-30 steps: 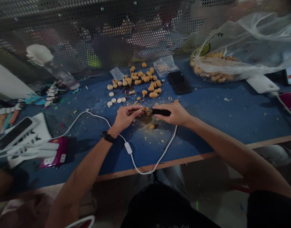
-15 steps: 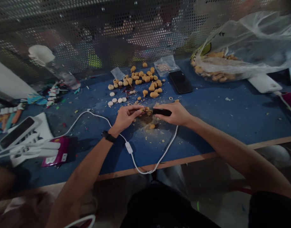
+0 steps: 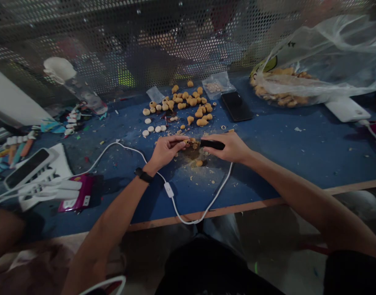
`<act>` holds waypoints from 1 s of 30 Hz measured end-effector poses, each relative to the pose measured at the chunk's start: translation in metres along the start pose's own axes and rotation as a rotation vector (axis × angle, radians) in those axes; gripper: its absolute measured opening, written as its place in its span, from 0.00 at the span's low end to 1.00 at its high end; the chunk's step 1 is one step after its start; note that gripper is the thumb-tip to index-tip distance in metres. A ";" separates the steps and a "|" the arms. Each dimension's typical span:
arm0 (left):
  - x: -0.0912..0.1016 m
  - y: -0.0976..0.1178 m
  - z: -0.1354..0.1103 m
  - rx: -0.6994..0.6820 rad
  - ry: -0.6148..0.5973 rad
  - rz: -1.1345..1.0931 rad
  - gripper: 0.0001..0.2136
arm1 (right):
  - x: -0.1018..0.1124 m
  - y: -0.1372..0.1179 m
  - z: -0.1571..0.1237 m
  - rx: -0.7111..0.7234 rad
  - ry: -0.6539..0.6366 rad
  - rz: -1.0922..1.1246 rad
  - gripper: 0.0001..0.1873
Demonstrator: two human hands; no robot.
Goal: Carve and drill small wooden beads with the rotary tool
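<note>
My left hand (image 3: pixel 167 153), a dark band on its wrist, pinches a small tan gourd (image 3: pixel 186 142) between thumb and fingers. My right hand (image 3: pixel 229 146) is closed around a black-handled tool (image 3: pixel 212 144), whose thin tip points left at the gourd. A white cable (image 3: pixel 223 184) with an inline switch (image 3: pixel 168 189) runs up to the right hand. Below the hands a loose tan piece (image 3: pixel 199 163) lies among pale dust and shavings. Behind them sits a pile of small gourds (image 3: pixel 184 98), some with cut openings, beside several white discs (image 3: pixel 148 121).
A black phone (image 3: pixel 237 107) and a small clear bag (image 3: pixel 217 85) lie behind the right hand. A large plastic bag of gourds (image 3: pixel 286 86) stands back right. At left are a magenta power strip (image 3: pixel 89 192), another phone (image 3: pixel 27 168) and marker-like sticks. Perforated metal (image 3: pixel 182 45) closes the back.
The whole view has shifted slightly, so things sit a little further right. Both hands keep their hold on the gourd and the tool, with little visible movement.
</note>
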State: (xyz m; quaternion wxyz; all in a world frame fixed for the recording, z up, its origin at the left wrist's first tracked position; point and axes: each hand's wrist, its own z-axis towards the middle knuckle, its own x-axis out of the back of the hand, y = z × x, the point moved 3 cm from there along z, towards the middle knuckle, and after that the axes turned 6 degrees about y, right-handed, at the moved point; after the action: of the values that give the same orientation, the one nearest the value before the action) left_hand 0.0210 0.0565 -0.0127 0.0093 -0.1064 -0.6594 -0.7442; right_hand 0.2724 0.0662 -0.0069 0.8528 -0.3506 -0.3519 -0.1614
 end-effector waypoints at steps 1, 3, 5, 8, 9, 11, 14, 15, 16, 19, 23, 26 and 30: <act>0.000 0.000 0.000 0.000 0.000 0.001 0.20 | 0.000 0.000 0.000 0.000 0.001 0.000 0.19; 0.001 -0.001 0.000 0.003 0.001 0.015 0.20 | 0.000 0.000 0.000 0.003 -0.002 0.006 0.19; 0.001 -0.002 0.000 0.012 -0.003 0.035 0.20 | -0.001 0.001 0.000 0.003 0.000 0.011 0.19; 0.001 -0.002 0.000 0.022 -0.010 0.039 0.19 | -0.001 0.002 0.000 -0.006 -0.004 0.014 0.20; 0.001 -0.002 0.001 0.017 -0.011 0.035 0.19 | -0.001 0.002 0.000 -0.012 -0.007 0.014 0.20; 0.001 -0.001 0.001 -0.007 -0.005 0.033 0.18 | -0.001 0.002 0.000 -0.018 -0.010 0.012 0.20; 0.001 0.000 0.001 -0.035 -0.001 0.039 0.18 | -0.001 0.001 0.000 -0.020 -0.013 0.010 0.20; 0.001 -0.001 0.001 -0.033 -0.001 0.041 0.18 | -0.001 0.000 0.000 -0.021 -0.017 0.013 0.20; 0.001 -0.001 0.001 -0.027 -0.003 0.043 0.18 | -0.001 0.000 0.000 -0.024 -0.022 0.019 0.19; 0.001 -0.003 0.001 -0.020 0.010 0.048 0.18 | 0.001 -0.001 0.001 -0.040 -0.034 0.041 0.19; 0.005 -0.006 0.004 -0.052 0.080 -0.005 0.20 | 0.005 -0.002 0.003 -0.074 -0.005 0.073 0.19; 0.007 -0.011 0.007 -0.030 0.105 -0.090 0.22 | 0.010 -0.002 0.004 -0.131 0.058 0.126 0.22; 0.009 -0.015 0.010 0.037 0.132 -0.245 0.20 | 0.013 -0.005 0.001 -0.237 0.115 0.320 0.27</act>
State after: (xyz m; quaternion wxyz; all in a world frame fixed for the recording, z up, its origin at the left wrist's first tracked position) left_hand 0.0116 0.0695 -0.0250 -0.0364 0.0246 -0.6789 -0.7330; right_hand 0.2787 0.0633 0.0056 0.8391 -0.4900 -0.2209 -0.0840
